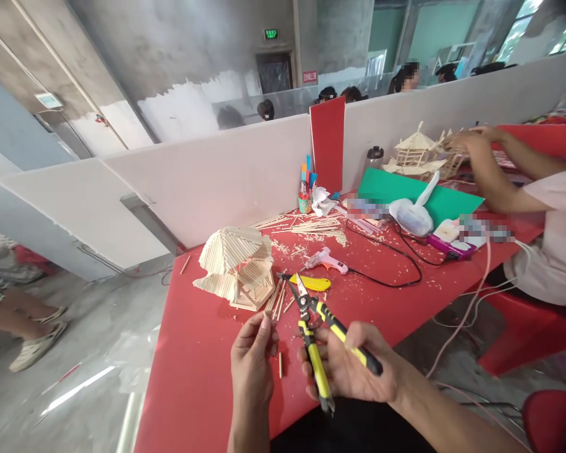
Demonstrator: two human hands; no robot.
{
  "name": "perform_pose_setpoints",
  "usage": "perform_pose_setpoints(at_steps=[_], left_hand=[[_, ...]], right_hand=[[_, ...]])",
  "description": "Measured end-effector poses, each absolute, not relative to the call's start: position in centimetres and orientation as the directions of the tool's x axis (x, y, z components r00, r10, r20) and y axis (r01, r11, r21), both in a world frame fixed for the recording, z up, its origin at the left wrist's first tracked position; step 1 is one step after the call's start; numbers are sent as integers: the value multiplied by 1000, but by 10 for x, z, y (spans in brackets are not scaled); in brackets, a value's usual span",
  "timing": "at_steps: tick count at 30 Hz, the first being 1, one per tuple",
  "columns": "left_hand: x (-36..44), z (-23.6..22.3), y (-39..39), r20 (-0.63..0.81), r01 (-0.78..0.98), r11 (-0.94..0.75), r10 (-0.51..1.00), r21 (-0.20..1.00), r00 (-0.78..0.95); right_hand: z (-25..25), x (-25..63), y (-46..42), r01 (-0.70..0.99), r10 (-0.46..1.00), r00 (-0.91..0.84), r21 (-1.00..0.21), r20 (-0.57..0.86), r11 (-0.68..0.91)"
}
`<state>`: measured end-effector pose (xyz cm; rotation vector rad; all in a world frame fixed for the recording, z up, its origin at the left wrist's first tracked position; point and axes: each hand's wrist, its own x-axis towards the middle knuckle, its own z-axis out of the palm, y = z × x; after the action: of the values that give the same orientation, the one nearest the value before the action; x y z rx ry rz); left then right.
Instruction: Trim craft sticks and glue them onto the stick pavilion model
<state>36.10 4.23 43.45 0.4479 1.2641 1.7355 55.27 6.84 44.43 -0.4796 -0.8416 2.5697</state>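
In my right hand (370, 371) is a pair of cutting shears (317, 365) with yellow and black handles, its handles and blades spread apart. My left hand (253, 355) is closed in a pinch; whatever small thing lies between the fingertips is too hidden to name. Just beyond it stands a small pavilion model (233, 258) built of thin wooden sticks. A short stick (280, 365) lies on the red tabletop (193, 377) between my hands. Behind the shears' blades rest a yellow utility knife (314, 282) and a pink glue gun (327, 260).
Loose wooden sticks (318, 225) and shavings lie towards the white partition (226, 189). The glue gun's black cord (391, 283) curls right towards a purple power strip (453, 247). A green board (419, 195) stands near a co-worker's arms (490, 170), beside another stick model (415, 151).
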Motion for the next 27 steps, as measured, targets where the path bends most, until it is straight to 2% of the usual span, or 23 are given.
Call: perform_pose_setpoints(at_steps=[3,6,8,11,13,16,20,27], left_hand=[[356,442,37,-242,-493,-42,833,869,-498],[353,446,34,-267,-530,-21,846,848,-460],[352,446,32,-239,-498,-25,855,867,-460],[350,442,31,-145,-370,-50,866,928,-479],[348,440,30,-80,-265,-53,880,963,-468],[345,439,29,-12,-103,-36,900,994,-435],[342,441,27,37,103,6,908,995,-417],[337,437,25,80,282,45,905,958,-418]], right_hand=[[453,545,63,-196,441,-869,-662,-226,-724],[454,542,64,-69,522,-787,-793,-329,-605],[450,542,67,46,619,-711,-900,-334,-432],[441,544,71,191,729,-666,-981,-158,-38],[436,545,72,306,757,-650,-932,-56,194],[433,545,70,462,754,-657,-803,-25,377],[434,542,70,535,738,-674,-707,-27,463],[431,540,71,552,733,-680,-678,-27,486]])
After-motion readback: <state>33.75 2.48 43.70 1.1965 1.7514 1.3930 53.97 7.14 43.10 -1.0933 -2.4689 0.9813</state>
